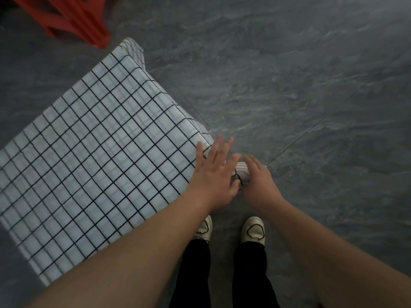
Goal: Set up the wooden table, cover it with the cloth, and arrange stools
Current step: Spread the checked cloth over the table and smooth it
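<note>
A white cloth (100, 156) with a black grid pattern lies spread over the table and hides its wooden top completely; its edges hang down at the corners. My left hand (213, 174) rests flat with straight fingers on the cloth at the near right corner. Beside it, my right hand (259, 181) has curled fingers round the hanging cloth corner (242, 172). A red plastic stool (73, 21) stands on the floor at the top left, cut off by the frame edge.
Dark grey marbled floor (289, 74) spreads to the right and behind the table. My two feet in white shoes (253, 230) and black trousers stand just below the corner I am handling.
</note>
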### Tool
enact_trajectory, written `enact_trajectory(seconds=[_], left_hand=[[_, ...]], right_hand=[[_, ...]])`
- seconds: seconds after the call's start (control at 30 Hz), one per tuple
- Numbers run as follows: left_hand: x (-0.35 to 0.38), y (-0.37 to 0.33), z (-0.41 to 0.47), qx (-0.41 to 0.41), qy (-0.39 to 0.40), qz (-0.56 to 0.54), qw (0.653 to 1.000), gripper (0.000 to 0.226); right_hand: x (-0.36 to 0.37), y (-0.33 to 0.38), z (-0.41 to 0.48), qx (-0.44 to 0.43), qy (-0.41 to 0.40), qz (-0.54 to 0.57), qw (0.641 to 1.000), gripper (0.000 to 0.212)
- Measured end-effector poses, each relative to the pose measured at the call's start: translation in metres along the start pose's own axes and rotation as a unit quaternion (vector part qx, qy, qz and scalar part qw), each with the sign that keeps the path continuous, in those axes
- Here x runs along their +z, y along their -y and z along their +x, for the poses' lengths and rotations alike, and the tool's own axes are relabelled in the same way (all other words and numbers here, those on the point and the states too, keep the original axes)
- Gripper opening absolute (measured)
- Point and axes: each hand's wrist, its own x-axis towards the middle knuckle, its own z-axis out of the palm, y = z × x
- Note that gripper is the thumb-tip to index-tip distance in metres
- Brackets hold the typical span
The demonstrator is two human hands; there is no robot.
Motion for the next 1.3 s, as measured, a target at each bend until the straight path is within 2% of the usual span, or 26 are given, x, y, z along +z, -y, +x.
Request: enact_trajectory(seconds=[0.1, 0.17, 0.23, 0.33, 0.47, 0.63, 0.77, 0.87, 1.1, 1.3], left_hand=[[-0.014, 0.005, -0.023, -0.041, -0.108, -0.084, 0.99, 0.057], [-0.016, 0.022, -0.051, -0.121, -0.132, -0.138, 0.974, 0.055], [-0.01, 0.044, -0.089, -0.213, -0.131, -0.154, 0.956, 0.054], [0.009, 0.077, -0.15, -0.329, -0.112, -0.146, 0.926, 0.056], [0.03, 0.103, -0.216, -0.422, -0.102, -0.147, 0.889, 0.055], [0.049, 0.107, -0.277, -0.492, -0.093, -0.188, 0.845, 0.058], [0.069, 0.109, -0.309, -0.513, -0.079, -0.181, 0.835, 0.061], [0.089, 0.111, -0.318, -0.504, -0.072, -0.177, 0.842, 0.063], [0.111, 0.112, -0.319, -0.495, -0.086, -0.155, 0.851, 0.065], [0.114, 0.115, -0.362, -0.513, -0.079, -0.176, 0.836, 0.063]], right_hand=[[-0.007, 0.04, -0.014, -0.059, -0.106, 0.018, 0.992, 0.073], [-0.001, 0.07, -0.02, -0.124, -0.119, -0.033, 0.984, 0.07], [0.015, 0.102, -0.026, -0.213, -0.091, -0.109, 0.967, 0.066], [0.055, 0.138, -0.037, -0.327, -0.025, -0.231, 0.916, 0.057], [0.111, 0.17, -0.058, -0.402, 0.042, -0.302, 0.863, 0.052], [0.174, 0.193, -0.095, -0.4, 0.123, -0.361, 0.833, 0.067], [0.213, 0.198, -0.112, -0.405, 0.146, -0.426, 0.796, 0.067], [0.229, 0.192, -0.114, -0.403, 0.133, -0.461, 0.779, 0.067], [0.225, 0.178, -0.101, -0.377, 0.094, -0.479, 0.787, 0.066], [0.164, 0.156, -0.087, -0.301, 0.06, -0.471, 0.827, 0.064]])
